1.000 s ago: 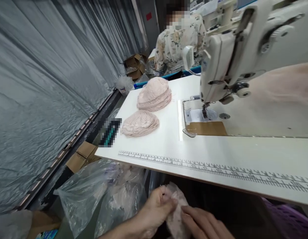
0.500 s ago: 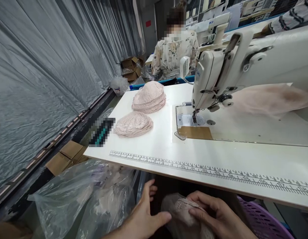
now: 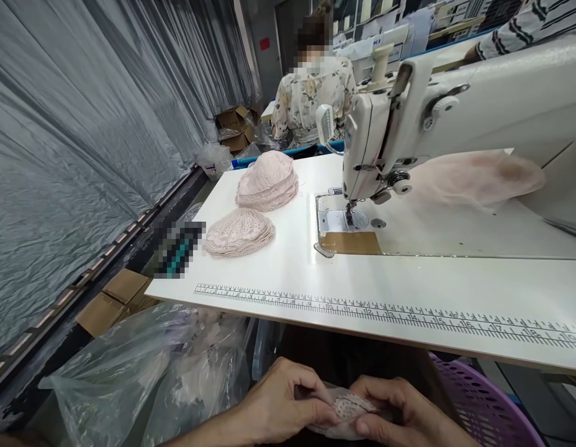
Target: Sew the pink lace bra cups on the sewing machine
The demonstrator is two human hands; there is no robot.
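Note:
Below the table's front edge, a pale pink lace fabric piece (image 3: 351,406) is stretched between both hands. My left hand (image 3: 292,400) pinches its left side, thumb against curled fingers. On the other side, my right hand (image 3: 397,410) grips it between thumb and fingers. The lower part of the fabric is cut off by the frame. Two stacks of similar pink lace pieces lie on the table: a nearer stack (image 3: 240,233) and a taller stack (image 3: 268,180) behind it.
A white sewing machine (image 3: 376,143) stands on the white table (image 3: 288,273), with sheer pink fabric (image 3: 474,177) under its arm. Clear plastic bags (image 3: 115,372) lie at lower left, and a purple basket (image 3: 483,397) is at lower right. A co-worker (image 3: 313,93) sits ahead, back turned.
My left hand has gone from open and apart to pinching the lace piece. The fabric is now lower and held by both hands. The view has shifted slightly to the right.

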